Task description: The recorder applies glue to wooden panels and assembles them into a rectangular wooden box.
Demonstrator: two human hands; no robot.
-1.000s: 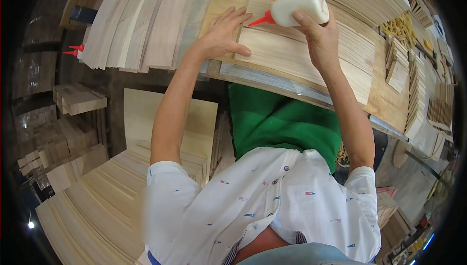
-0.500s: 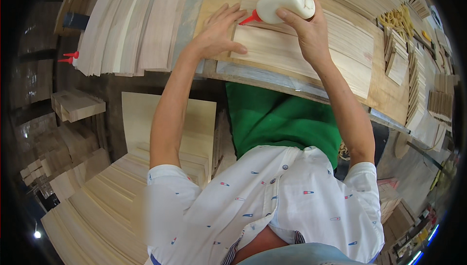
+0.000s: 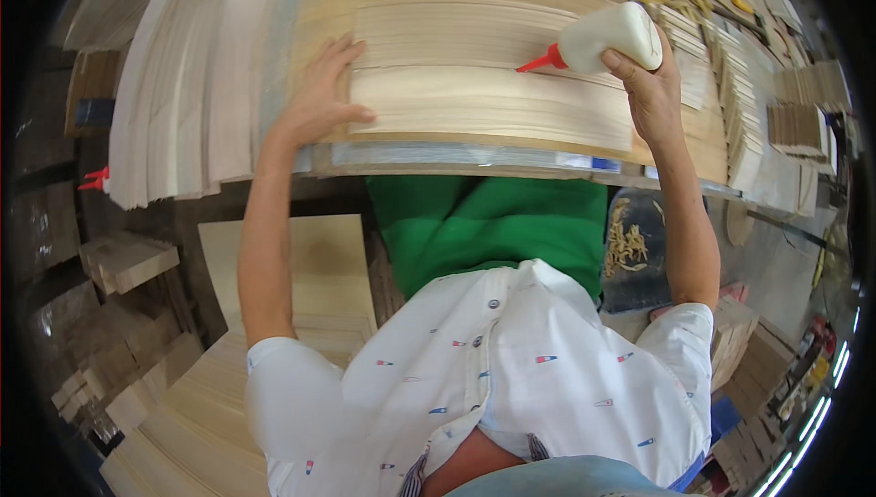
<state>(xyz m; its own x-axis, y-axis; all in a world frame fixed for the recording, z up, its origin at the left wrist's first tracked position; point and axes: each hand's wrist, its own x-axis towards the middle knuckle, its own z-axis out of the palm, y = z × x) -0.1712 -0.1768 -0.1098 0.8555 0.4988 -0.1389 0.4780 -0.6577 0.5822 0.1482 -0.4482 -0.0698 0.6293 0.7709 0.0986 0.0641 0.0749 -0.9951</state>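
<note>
Our right hand [image 3: 650, 91], fingers clamped round the white plastic bottle [image 3: 604, 38], holds it tilted over pale wooden strips [image 3: 456, 100], apparently to aim its red conical nozzle [image 3: 542, 61] between them, while our left hand [image 3: 315, 100], fingers apart, seemingly steadies their left ends.

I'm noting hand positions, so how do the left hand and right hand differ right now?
The left hand is spread open and holds nothing; the right hand grips a white bottle. The left hand is at the left end of the wooden strips; the right hand is near their right end. Both are bare.
</note>
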